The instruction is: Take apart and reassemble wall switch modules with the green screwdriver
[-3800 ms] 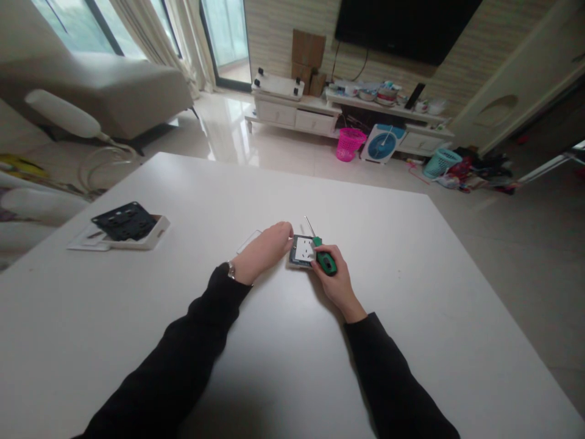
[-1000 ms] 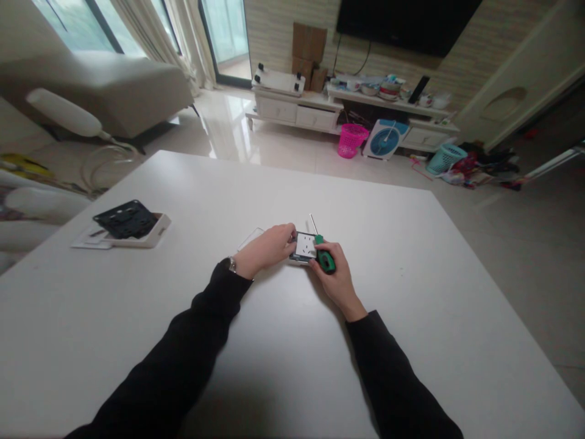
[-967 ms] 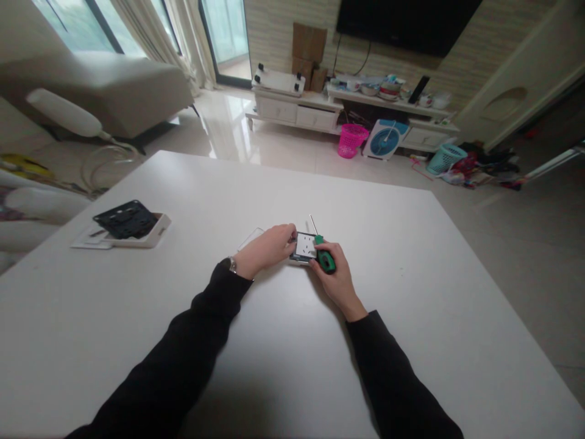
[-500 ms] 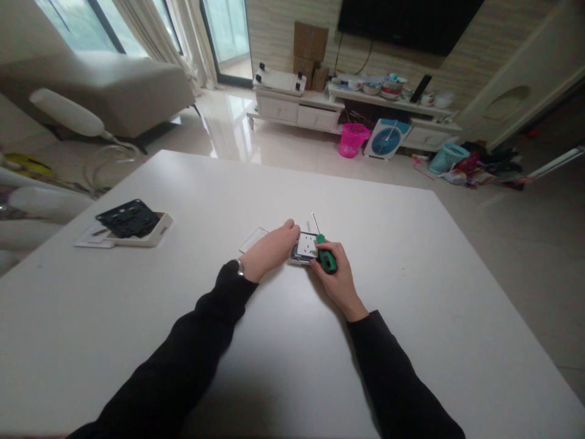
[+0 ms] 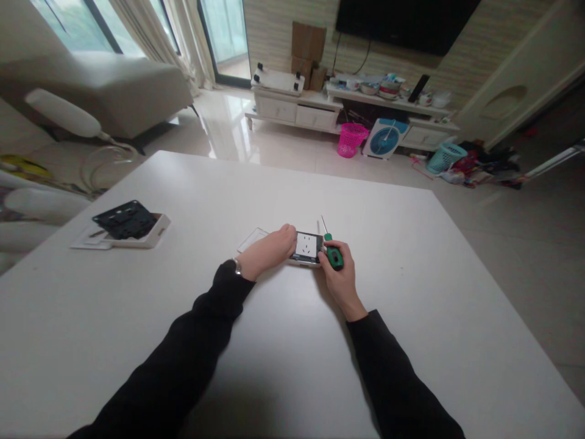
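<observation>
The socket (image 5: 306, 246) lies face up on the white table (image 5: 219, 201); the left hand (image 5: 273, 247) covers its left edge, its exact grip hidden, while the right hand (image 5: 342, 277) grasps the screwdriver (image 5: 335, 258), thumb against the right edge. Steadiness likely calls for light, even pressure from both sides, with the screwdriver's tip angled clear of the fingers.

The left hand (image 5: 276, 244) partly covers the left edge of the power socket (image 5: 306, 245); beyond it, the television (image 5: 404, 24) is cut off at the top.
</observation>
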The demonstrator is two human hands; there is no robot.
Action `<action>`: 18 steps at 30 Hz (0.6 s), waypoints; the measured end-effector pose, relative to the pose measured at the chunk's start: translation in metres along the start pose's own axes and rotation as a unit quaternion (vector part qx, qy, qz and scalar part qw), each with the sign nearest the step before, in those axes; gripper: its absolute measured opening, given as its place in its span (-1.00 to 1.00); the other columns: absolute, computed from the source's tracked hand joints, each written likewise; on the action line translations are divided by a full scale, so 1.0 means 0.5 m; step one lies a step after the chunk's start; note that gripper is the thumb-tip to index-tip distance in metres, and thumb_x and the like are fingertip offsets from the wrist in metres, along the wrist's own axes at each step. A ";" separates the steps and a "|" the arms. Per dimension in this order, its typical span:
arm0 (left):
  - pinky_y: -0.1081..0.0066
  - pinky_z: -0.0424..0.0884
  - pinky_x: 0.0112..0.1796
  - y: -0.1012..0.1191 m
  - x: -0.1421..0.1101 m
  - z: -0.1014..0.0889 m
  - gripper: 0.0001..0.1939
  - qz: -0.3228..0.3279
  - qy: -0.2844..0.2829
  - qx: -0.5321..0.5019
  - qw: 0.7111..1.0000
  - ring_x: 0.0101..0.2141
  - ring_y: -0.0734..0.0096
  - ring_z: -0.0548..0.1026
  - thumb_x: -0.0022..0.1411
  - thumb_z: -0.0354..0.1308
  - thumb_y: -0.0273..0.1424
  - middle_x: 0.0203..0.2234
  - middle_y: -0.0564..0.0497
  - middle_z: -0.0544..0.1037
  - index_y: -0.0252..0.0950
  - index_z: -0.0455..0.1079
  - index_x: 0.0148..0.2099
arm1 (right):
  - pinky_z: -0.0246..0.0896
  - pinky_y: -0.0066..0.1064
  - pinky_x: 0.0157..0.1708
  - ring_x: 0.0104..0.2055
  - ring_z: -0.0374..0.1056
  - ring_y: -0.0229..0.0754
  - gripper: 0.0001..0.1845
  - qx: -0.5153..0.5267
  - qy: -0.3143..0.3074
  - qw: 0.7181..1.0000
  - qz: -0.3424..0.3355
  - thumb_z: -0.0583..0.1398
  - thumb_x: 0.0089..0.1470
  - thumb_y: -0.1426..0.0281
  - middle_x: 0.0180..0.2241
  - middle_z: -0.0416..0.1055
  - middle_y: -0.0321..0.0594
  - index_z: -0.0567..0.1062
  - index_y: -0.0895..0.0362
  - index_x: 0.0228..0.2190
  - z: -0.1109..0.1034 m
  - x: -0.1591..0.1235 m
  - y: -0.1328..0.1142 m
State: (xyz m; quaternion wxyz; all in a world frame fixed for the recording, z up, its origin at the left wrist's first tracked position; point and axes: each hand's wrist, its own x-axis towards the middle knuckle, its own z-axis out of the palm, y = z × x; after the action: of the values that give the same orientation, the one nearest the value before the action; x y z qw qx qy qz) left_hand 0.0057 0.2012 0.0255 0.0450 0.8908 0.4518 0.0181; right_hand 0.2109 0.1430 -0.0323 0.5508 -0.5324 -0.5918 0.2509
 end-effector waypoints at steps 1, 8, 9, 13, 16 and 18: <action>0.24 0.49 -0.17 0.000 0.001 0.004 -0.77 -0.001 0.006 0.006 1.000 -0.25 0.19 0.55 0.57 -0.15 -0.49 -0.19 -0.21 0.51 -0.44 0.33 -0.04 | 0.28 -0.11 0.04 -0.03 0.39 -0.04 -0.81 -0.003 -0.001 1.000 -0.004 0.30 0.22 0.36 -0.11 0.44 -0.22 0.52 -0.01 -0.11 0.000 0.000 -0.002; 0.23 0.49 -0.23 0.002 0.006 0.014 -0.77 -0.019 0.022 -0.011 1.000 -0.27 0.16 0.57 0.55 -0.15 -0.51 -0.20 -0.20 0.54 -0.42 0.33 -0.02 | 0.29 -0.13 0.02 -0.03 0.39 -0.04 -0.80 -0.011 -0.022 1.000 -0.009 0.30 0.22 0.37 -0.11 0.44 -0.22 0.53 -0.01 -0.10 -0.002 -0.001 -0.013; 0.23 0.48 -0.22 0.000 0.006 0.015 -0.78 -0.018 0.026 -0.016 0.999 -0.27 0.16 0.57 0.55 -0.15 -0.50 -0.20 -0.20 0.54 -0.42 0.33 -0.01 | 0.29 -0.12 0.03 -0.02 0.39 -0.03 -0.80 -0.010 -0.020 1.000 -0.008 0.30 0.22 0.37 -0.11 0.44 -0.22 0.53 -0.01 -0.10 -0.002 -0.001 -0.013; 0.22 0.48 -0.16 -0.007 0.006 0.021 -0.80 -0.007 0.040 -0.045 0.998 -0.24 0.18 0.55 0.55 -0.14 -0.48 -0.19 -0.19 0.54 -0.37 0.32 -0.03 | 0.30 -0.10 0.02 -0.02 0.39 -0.02 -0.81 -0.004 -0.017 1.000 -0.004 0.30 0.22 0.35 -0.10 0.45 -0.21 0.53 -0.02 -0.10 -0.001 -0.001 -0.010; 0.21 0.47 -0.14 -0.009 0.004 0.024 -0.78 0.003 0.043 -0.050 0.998 -0.22 0.18 0.54 0.55 -0.17 -0.52 -0.16 -0.23 0.52 -0.38 0.31 -0.03 | 0.30 -0.09 0.04 -0.02 0.40 -0.02 -0.81 0.001 -0.017 1.000 0.003 0.30 0.22 0.35 -0.10 0.45 -0.21 0.53 -0.02 -0.10 0.000 -0.001 -0.008; 0.23 0.46 -0.16 -0.008 0.002 0.023 -0.77 -0.003 0.031 -0.052 0.998 -0.23 0.19 0.53 0.53 -0.19 -0.56 -0.14 -0.25 0.52 -0.40 0.30 -0.01 | 0.30 -0.09 0.05 -0.02 0.40 -0.02 -0.81 0.002 -0.017 1.000 0.006 0.30 0.22 0.35 -0.09 0.46 -0.21 0.53 -0.02 -0.11 0.000 -0.001 -0.008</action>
State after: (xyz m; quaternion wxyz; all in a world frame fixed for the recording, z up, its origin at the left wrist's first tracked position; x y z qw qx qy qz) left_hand 0.0038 0.2037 0.0137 0.0771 0.8850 0.4540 0.0688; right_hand 0.2094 0.1414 -0.0290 0.5400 -0.5309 -0.5973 0.2641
